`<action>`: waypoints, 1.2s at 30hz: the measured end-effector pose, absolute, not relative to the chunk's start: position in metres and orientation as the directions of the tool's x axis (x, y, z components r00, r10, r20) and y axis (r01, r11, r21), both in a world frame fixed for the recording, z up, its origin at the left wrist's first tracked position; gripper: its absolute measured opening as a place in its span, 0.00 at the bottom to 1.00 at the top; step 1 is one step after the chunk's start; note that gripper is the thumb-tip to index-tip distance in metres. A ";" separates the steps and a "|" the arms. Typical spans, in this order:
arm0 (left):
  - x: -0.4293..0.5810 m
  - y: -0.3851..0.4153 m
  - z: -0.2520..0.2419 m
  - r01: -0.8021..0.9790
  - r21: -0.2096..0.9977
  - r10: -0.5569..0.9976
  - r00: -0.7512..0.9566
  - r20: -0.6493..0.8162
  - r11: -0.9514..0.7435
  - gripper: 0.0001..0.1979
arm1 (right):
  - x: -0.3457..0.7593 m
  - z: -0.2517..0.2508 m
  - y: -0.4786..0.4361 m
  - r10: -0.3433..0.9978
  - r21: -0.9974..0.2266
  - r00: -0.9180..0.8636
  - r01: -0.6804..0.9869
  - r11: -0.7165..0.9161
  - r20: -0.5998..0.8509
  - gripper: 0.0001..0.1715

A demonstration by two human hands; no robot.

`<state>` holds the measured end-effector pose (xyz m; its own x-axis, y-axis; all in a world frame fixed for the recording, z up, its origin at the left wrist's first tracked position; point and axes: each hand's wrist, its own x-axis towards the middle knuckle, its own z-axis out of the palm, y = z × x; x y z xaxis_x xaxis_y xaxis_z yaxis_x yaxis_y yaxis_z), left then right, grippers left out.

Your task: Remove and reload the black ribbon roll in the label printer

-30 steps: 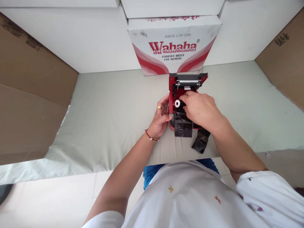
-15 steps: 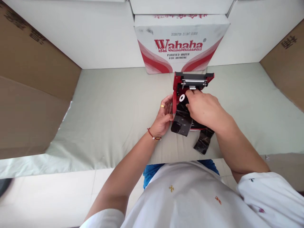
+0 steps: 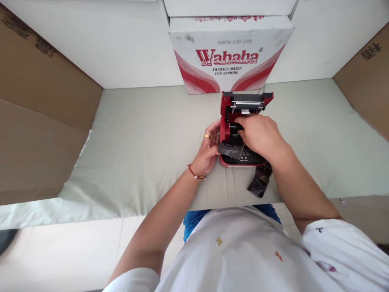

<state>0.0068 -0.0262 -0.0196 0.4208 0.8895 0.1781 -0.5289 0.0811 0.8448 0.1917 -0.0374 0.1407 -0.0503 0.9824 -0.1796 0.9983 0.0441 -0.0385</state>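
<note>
A red and black device (image 3: 224, 162) like a small printer stands on the cloth-covered table, its lid (image 3: 246, 97) raised at the back. My left hand (image 3: 210, 150) rests along its left side, thumb at the front and fingers behind, gripping that side. Inside the open device, my right hand (image 3: 259, 132) has thumb and index finger on a black roll (image 3: 236, 129); its other fingers are hidden. A black strip (image 3: 231, 150) lies across the front panel near my left thumb. Another black strip (image 3: 260, 180) hangs past the front right corner onto the cloth.
Behind the device stands a white and red Wahaha carton (image 3: 234, 61) against white boxes (image 3: 130, 48). Brown cardboard boxes flank the table at left (image 3: 39, 121) and right (image 3: 367, 81). The front edge of the green cloth (image 3: 146, 162) lies close to my body.
My right hand has moved the black roll down into the device, and its white ring end no longer shows. The left strip has drawn back, uncovering the front panel. My left hand stays in place.
</note>
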 end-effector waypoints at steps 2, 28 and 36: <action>0.007 -0.026 -0.020 -0.511 0.856 0.888 0.426 0.173 0.078 0.44 | 0.198 0.139 -0.043 0.989 -0.140 -0.101 0.986 0.086 -0.105 0.26; 0.016 -0.098 0.012 0.433 0.260 0.386 0.233 0.893 -0.863 0.26 | 0.222 0.092 -0.162 0.860 -0.397 -0.425 0.765 0.508 0.281 0.33; 0.012 -0.096 -0.007 0.506 0.209 0.383 0.270 0.883 -0.837 0.23 | 0.236 0.140 -0.092 0.873 -0.349 -0.124 0.883 0.314 0.471 0.36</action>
<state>0.0117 -0.0956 -0.0067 0.2702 0.3833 0.8832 0.5056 -0.8372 0.2087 0.2357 -0.0916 0.1402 -0.1240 0.8731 0.4714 0.8827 0.3141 -0.3495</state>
